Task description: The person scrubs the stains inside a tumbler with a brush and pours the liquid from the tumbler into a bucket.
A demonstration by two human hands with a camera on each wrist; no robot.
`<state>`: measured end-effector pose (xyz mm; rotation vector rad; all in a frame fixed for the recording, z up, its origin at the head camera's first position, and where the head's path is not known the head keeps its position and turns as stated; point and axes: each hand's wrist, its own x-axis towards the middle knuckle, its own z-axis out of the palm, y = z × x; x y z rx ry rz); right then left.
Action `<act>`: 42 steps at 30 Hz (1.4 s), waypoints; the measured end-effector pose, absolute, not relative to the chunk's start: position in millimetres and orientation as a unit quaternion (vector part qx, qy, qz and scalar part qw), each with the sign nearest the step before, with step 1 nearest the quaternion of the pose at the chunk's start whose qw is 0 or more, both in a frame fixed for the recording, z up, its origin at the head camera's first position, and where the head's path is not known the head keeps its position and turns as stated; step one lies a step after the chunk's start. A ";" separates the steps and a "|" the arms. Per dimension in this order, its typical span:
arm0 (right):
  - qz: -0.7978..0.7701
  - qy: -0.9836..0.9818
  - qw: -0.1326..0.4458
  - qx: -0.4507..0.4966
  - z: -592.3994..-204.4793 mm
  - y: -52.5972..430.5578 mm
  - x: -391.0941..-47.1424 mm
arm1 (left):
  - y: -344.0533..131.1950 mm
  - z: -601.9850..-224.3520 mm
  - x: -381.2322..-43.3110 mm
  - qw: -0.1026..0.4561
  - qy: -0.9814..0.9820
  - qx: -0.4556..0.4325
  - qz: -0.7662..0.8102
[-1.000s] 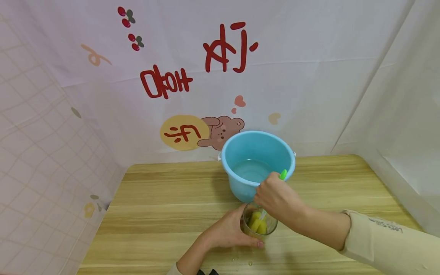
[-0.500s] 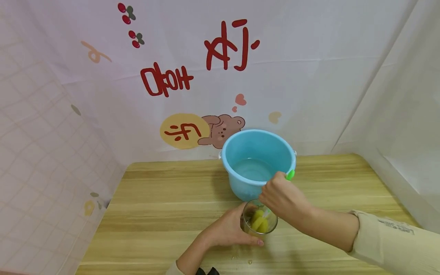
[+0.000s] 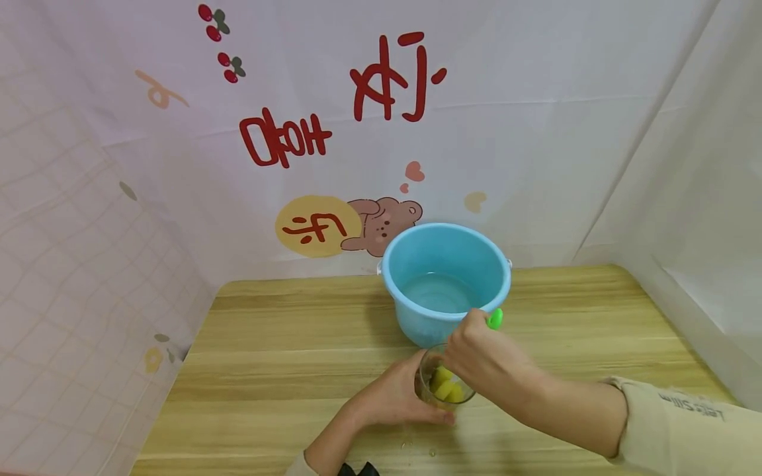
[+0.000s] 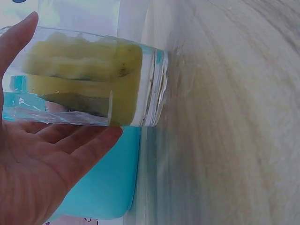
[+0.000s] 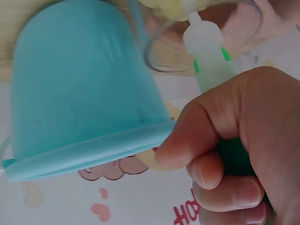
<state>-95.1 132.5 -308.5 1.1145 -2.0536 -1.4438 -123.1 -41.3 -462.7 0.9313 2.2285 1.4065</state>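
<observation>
My left hand (image 3: 389, 396) holds a clear drinking glass (image 4: 152, 86) upright on the table, thumb on one side and fingers on the other. Inside the glass is the yellow sponge head (image 3: 446, 389) of a cup brush, with some liquid around it. My right hand (image 3: 491, 354) grips the brush's green and white handle (image 5: 211, 61), fingers curled round it above the glass rim. The green handle end (image 3: 495, 320) sticks out past that hand. In the left wrist view the sponge (image 4: 84, 61) presses close to the glass wall; the right hand hides part of the rim in the head view.
A light blue bucket (image 3: 411, 324) with water at its bottom stands just behind the glass. A few water drops (image 3: 432, 453) lie on the wood-grain table (image 3: 286, 370) near the front. Printed white cloth (image 3: 512, 145) hangs behind and at both sides.
My right hand and the brush handle shift right, then back left and slightly lower, with the sponge staying inside the glass. The left hand and glass barely move.
</observation>
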 end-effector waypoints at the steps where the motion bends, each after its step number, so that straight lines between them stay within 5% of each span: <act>1: -0.516 -0.732 0.202 0.396 -307.8 128.9 -94.6 | -41.6 -462.6 -123.2 0.172 0.786 0.329 0.495; 42: -0.486 -0.732 0.204 0.432 -304.7 142.2 -122.7 | -41.8 -465.0 -123.0 0.173 0.786 0.329 0.494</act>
